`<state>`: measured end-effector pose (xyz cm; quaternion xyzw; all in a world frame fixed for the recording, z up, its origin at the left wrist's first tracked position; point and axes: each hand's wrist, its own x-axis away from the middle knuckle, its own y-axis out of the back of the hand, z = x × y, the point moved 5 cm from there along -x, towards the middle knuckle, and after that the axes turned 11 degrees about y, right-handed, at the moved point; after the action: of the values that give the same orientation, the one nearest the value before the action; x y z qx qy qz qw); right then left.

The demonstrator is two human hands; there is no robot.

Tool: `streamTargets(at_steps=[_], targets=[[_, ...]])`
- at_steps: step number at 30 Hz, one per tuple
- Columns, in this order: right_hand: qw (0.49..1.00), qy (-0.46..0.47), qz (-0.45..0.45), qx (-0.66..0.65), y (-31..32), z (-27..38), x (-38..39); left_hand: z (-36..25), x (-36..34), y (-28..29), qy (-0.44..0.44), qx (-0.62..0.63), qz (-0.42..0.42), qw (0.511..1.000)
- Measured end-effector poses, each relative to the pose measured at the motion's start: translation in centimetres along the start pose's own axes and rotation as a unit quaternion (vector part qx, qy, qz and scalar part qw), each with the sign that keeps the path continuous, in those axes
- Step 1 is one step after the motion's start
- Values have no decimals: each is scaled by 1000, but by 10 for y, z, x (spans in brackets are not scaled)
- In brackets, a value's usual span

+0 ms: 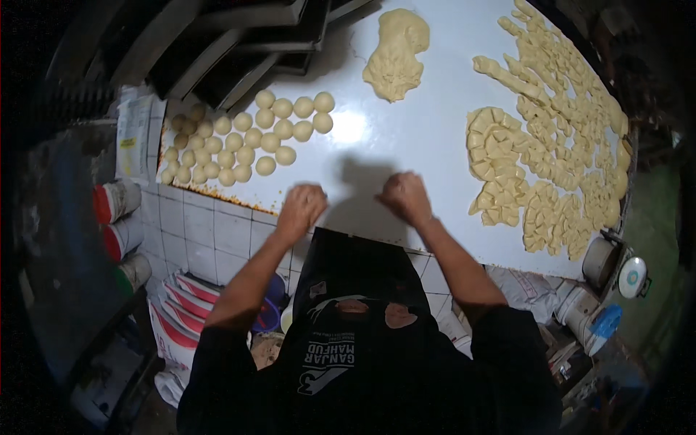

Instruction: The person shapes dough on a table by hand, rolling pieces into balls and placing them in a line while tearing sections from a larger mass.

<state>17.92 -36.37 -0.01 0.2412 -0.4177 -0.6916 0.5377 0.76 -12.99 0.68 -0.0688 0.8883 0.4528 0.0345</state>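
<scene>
At the near edge of the white tabletop (442, 152), both my hands rest with their fingers curled. My left hand (303, 209) is closed, just right of the rows of round dough balls (264, 166). A hand's width or more away, my right hand (404, 197) is closed too, nearer the cut dough. Whatever either hand may cover is hidden beneath the fingers. Farther back lies a large uncut lump of dough (396, 54). Many cut dough pieces (500, 156) spread over the right side of the table, some bunched together and others loose.
Dark metal trays (250, 80) are stacked at the back left, beside the dough balls. Red-and-white sacks (185, 308) and tubs (119, 201) stand below on the left. A pot (600, 259) and a bucket with blue plastic (605, 322) are at the lower right.
</scene>
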Motion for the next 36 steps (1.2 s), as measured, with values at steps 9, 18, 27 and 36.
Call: streamTargets(at_steps=[9, 18, 27, 36], targets=[[979, 26, -202, 19, 28, 42, 31, -48, 6, 9, 106, 57, -115, 986], [950, 40, -311, 9, 33, 120, -140, -47, -13, 60, 168, 161, 18, 972], [987, -6, -137, -82, 13, 113, -25, 59, 13, 64, 255, 24, -23, 966], [970, 13, -233, 60, -21, 62, -16, -71, -11, -29, 35, 17, -63, 997]])
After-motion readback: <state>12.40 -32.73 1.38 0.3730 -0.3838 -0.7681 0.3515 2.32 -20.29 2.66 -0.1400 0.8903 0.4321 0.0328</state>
